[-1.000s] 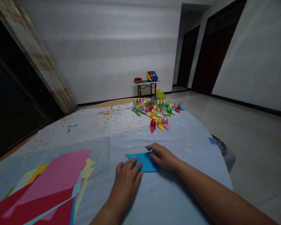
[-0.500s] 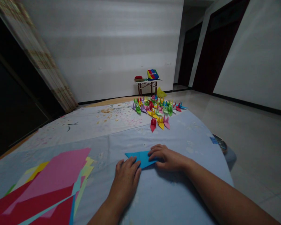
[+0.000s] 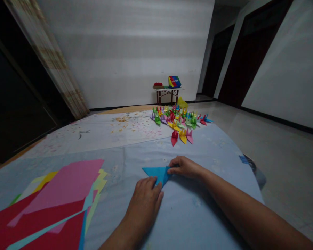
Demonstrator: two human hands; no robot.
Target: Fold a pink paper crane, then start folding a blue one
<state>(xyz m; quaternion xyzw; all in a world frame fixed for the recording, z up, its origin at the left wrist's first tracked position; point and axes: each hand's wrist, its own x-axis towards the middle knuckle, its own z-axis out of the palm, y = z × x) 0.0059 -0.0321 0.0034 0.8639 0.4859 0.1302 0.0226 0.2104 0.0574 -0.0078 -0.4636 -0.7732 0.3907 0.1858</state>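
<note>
Evidently a fold is being worked into the blue paper point(image 3: 153, 171), which lies on the cloth point(image 3: 187, 217) between the two hands, right in front of the person. The near part of the paper is pinned under the fingertips of the left hand point(image 3: 146, 197), which is laid palm down and closed around nothing. Its right corner is gripped by the right hand point(image 3: 185, 167), apparently between thumb and fingers.

For a clean result, the layers should be lined up edge to edge before any crease is set, and the corner should be brought over without the pinned part being dragged. The crease is then best run from its middle outward with firm, even pressure, as the soft cloth may give a little beneath it.

The paper appears thin, matt and crisp, its visible outline roughly triangular, with a straight far edge and a sharp left point. Flat sheets point(image 3: 73, 180) are fanned loosely at the left, angular and overlapping. Beyond, small pointed figures point(image 3: 174, 138) are clustered, sharply creased and many-coloured. The cloth is faintly patterned and lightly wrinkled.
</note>
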